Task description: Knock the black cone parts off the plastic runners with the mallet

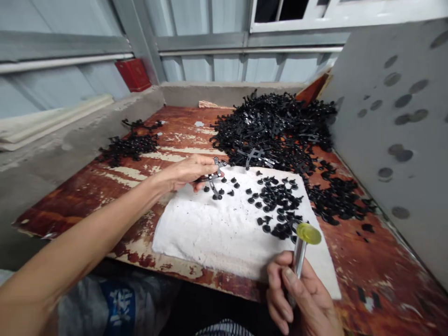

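Black plastic is making up the cross-shaped frame (216, 176), which the left hand (189, 171) is pinching by its fingertips at the far left corner of the white pad (217, 233). Its longer bar is running from the far side toward the person, with the near tip pointing down at the pad; whether it is touching the pad is unclear. The right hand (297, 294) is clenching around the metal shaft of a small mallet (304, 242) at the pad's near right edge. The shaft is standing almost upright, leaning slightly right, and its yellow head is pointing up and away from the person. Loose black caps (276, 200) are lying scattered over the right half of the pad. Beyond the pad, a big heap of black parts (276, 123) is spilling down along its right side. A smaller heap (128, 144) is lying well left of the pad. All are resting on the worn red-brown counter (87, 196), which a grey ledge and a grey board (402, 140) are walling in.
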`<state>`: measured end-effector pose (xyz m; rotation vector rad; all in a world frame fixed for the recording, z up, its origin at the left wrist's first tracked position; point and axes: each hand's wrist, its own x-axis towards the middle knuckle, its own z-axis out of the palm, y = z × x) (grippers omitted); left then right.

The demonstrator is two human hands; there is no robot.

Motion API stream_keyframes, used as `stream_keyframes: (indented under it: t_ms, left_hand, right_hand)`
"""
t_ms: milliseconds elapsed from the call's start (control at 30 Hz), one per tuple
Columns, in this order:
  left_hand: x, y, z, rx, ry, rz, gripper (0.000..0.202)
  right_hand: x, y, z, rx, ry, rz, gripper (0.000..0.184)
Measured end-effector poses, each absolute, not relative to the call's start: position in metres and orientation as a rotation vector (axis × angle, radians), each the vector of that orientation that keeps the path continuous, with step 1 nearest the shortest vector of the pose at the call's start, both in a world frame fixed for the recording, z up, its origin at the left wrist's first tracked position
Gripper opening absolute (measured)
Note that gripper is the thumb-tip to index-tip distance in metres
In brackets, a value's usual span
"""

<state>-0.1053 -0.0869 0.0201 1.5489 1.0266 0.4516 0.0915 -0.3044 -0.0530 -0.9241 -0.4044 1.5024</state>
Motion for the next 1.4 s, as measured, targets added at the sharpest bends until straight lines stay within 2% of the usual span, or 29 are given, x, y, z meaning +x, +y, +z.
stream_keyframes:
  t_ms: [200,433,600,800,1400]
  left_hand:
    - [-0.073,-0.137,0.018,1.653,0.734,0.217,0.032]
    - [-0.046,-0.149,0.003,1.82,0.586,0.037,0.032]
    - [-0.059,-0.15,0.009,1.857,0.658,0.052,0.035]
    - [-0.083,-0.157,0.007,1.627,0.78,0.161,0.029]
    - [-0.063,-0.162,-0.013,1.298,0.839,0.181,0.032]
  right_hand:
    - [0.096,-0.306,-0.066,-0.777,-0.455,1.387,0.008]
    - [0.098,-0.317,-0.06,-0.835,-0.494,1.274,0.008]
    - [0.098,-0.317,-0.055,-0.827,-0.446,1.273,0.012]
    - [0.098,-0.316,-0.058,-0.801,-0.454,1.266,0.01]
    - [0.096,-0.321,-0.062,-0.887,-0.547,1.256,0.01]
